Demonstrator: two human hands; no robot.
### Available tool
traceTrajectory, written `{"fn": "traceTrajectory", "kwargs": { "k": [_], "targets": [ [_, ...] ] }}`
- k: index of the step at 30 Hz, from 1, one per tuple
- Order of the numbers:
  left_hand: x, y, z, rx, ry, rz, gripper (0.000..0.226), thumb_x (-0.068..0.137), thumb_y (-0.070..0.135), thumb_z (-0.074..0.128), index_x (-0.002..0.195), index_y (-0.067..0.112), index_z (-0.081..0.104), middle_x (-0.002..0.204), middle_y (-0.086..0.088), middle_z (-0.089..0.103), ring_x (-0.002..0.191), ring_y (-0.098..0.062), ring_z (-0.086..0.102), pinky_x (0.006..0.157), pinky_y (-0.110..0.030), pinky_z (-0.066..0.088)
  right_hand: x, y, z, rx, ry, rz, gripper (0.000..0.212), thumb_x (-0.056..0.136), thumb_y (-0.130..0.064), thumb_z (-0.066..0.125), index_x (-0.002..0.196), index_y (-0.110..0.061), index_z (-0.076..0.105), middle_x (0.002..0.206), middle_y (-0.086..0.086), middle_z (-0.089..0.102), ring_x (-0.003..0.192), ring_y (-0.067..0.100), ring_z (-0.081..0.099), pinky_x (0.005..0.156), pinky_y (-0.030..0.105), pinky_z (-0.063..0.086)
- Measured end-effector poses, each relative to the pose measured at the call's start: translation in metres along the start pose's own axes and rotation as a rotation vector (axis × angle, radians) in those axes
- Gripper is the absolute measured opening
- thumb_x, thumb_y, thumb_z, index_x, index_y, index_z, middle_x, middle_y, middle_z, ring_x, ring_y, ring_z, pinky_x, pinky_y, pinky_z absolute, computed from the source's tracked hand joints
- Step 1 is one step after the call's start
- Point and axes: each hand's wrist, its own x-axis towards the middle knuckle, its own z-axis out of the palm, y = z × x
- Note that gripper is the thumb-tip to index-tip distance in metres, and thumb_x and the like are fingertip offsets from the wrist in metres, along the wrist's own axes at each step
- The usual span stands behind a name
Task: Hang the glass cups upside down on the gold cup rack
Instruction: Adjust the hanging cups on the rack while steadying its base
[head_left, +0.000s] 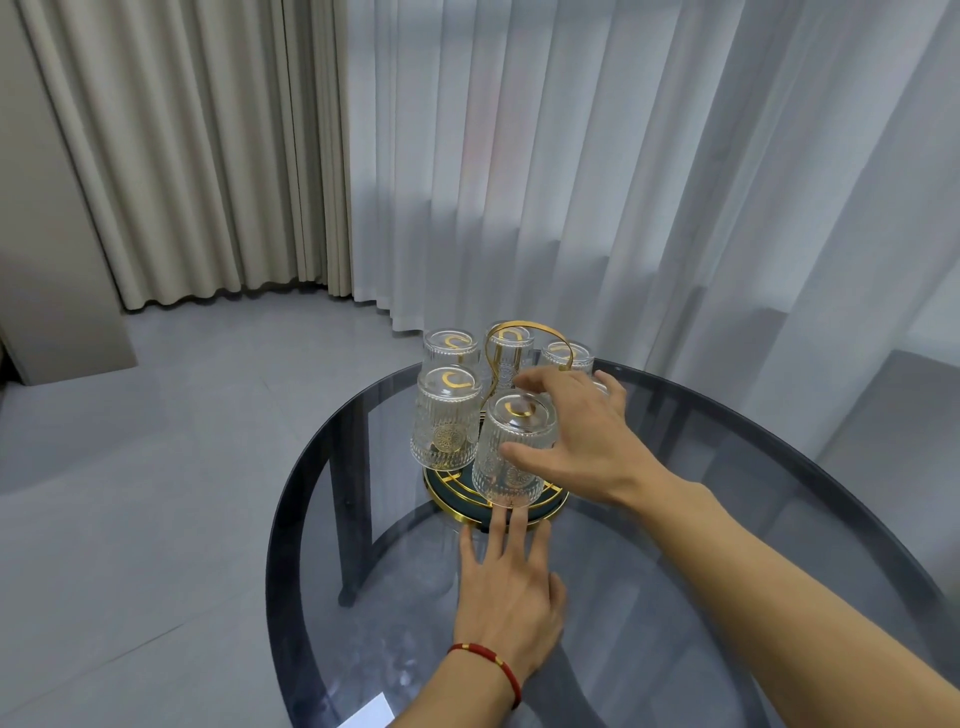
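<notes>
The gold cup rack (496, 499) stands on the far part of a round smoked-glass table (727, 597), its looped gold handle (524, 332) rising in the middle. Five ribbed glass cups show plainly on it, all upside down: the nearest cup (511, 452) in front, one to its left (447, 421), and three along the far side (451, 349) (511, 345) (567, 356). A sixth may sit on the right behind the hand, but I can't be sure.

The right hand (582, 441) reaches in from the right, fingers spread around the nearest cup, thumb on its near side and fingertips (530, 382) over its upturned base; whether it grips or only touches, I can't tell. The left hand (506, 587), a red cord bracelet (491, 660) at the wrist, lies flat on the glass with fingers apart, tips at the rack's near rim.

Pale sheer curtains (623, 156) hang behind, beige drapes (208, 156) to the left, over grey floor tiles (130, 493).
</notes>
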Motion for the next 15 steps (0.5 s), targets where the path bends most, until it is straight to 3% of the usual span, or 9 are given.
{"fn": "traceTrajectory", "kwargs": {
  "k": [11, 15],
  "targets": [
    [0.0005, 0.0007, -0.0026, -0.011, 0.002, -0.008, 0.057, 0.091, 0.034, 0.038, 0.146, 0.019, 0.036, 0.158, -0.011, 0.026, 0.148, -0.032, 0.014, 0.117, -0.063, 0.014, 0.0024, 0.0048, 0.0047, -0.094, -0.073, -0.071, 0.072, 0.079, -0.062, 0.057, 0.142, -0.027, 0.053, 0.138, -0.007, 0.056, 0.138, 0.014, 0.042, 0.122, 0.052, 0.003],
    [-0.0005, 0.0036, -0.0048, -0.043, -0.038, -0.036, 0.059, 0.094, 0.033, 0.038, 0.150, 0.021, 0.027, 0.163, -0.011, 0.015, 0.151, -0.029, 0.003, 0.119, -0.060, 0.008, -0.0005, 0.0029, 0.0035, -0.114, -0.084, -0.067, 0.072, 0.080, -0.062, 0.056, 0.144, -0.029, 0.051, 0.141, -0.005, 0.055, 0.140, 0.017, 0.040, 0.121, 0.052, 0.009]
  ]
}}
